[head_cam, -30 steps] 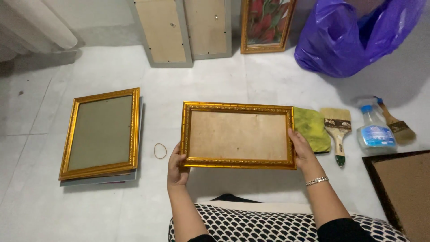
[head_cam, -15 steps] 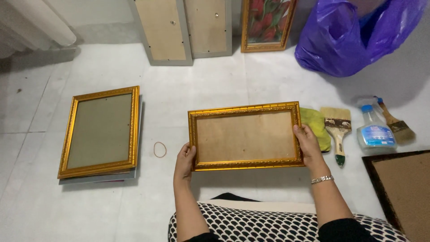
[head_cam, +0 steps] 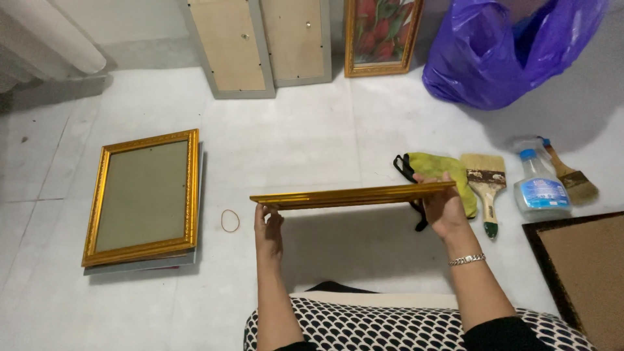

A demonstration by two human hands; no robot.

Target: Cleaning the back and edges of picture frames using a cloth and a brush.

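Pale tiled floor (head_cam: 312, 149), frames leaning on wall, both hands' fingers (head_cam: 268, 218) gripping gold frame (head_cam: 351, 195) edge-on

You hold a gold picture frame (head_cam: 354, 195) edge-on above the floor, your left hand (head_cam: 268, 227) gripping its left end and your right hand (head_cam: 442, 208) its right end. A rubber band (head_cam: 230, 221) lies just left; a yellow-green cloth (head_cam: 442, 170) sits behind your right hand.

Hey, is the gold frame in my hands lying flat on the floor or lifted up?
Lifted up. The gold frame shows only its thin edge, level, held at its ends by the left hand and right hand.
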